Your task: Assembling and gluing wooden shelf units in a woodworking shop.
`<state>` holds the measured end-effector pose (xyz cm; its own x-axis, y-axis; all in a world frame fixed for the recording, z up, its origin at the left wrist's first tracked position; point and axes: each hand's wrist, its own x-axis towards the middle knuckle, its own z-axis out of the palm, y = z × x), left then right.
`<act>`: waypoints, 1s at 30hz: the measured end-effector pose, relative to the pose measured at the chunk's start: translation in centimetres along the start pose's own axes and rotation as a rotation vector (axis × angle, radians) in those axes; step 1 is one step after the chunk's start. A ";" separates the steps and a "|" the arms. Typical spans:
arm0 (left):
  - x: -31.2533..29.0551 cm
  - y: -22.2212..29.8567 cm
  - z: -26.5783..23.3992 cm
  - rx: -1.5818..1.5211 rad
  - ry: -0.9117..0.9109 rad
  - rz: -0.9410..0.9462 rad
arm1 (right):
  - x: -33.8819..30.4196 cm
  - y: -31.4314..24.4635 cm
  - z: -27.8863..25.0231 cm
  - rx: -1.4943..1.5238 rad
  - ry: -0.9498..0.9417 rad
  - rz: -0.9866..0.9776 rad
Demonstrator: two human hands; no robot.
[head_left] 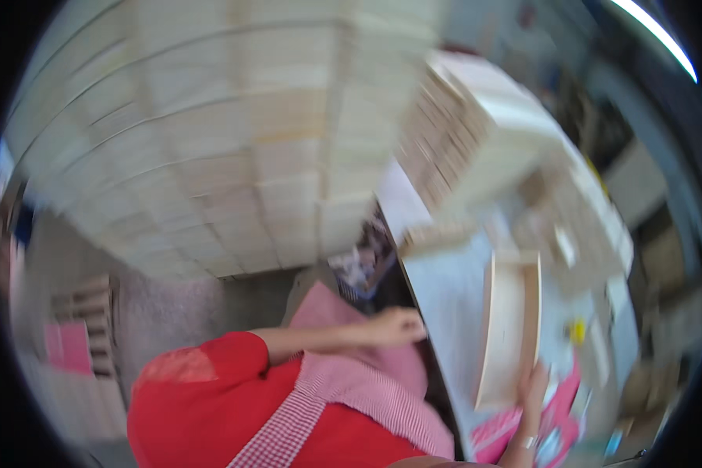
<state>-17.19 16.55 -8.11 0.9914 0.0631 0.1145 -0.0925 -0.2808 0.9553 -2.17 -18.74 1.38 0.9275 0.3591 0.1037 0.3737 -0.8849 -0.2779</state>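
Observation:
A shallow, open-topped wooden box (487, 335), long and pale, lies on the table with its length running away from me. My right hand (534, 384) grips its right wall at the near end, the thumb and fingers partly blurred. My left hand (398, 326) hovers by the table's left edge, apart from the box. Its fingers look curled, and I see nothing in them. Beside my right hand lies a bright pink item (561, 405), whose kind I cannot make out.
A tall stack of pale wooden boxes (210, 148) rises at the left and ahead. More boxes (476, 117) are piled on the far end of the table (444, 288). Around the right edge stand a brown carton-like block (577, 226) and a small yellow object (576, 331). A slatted pallet (90, 312) sits far left.

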 end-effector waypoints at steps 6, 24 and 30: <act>1.6 -0.2 -1.9 -0.186 -0.143 -0.214 | 0.6 2.7 2.7 0.301 0.121 0.181; 2.1 2.1 -8.4 0.243 0.140 -0.482 | 11.6 2.9 -1.4 0.015 -0.769 -0.192; -0.5 12.3 -11.8 0.201 0.367 -0.708 | 26.9 -6.9 -8.1 0.316 -0.434 -0.372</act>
<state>-19.94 24.35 6.81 0.7127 0.5885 -0.3818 0.5960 -0.2210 0.7719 20.25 -5.40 13.84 0.6241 0.7705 -0.1296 0.5874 -0.5721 -0.5724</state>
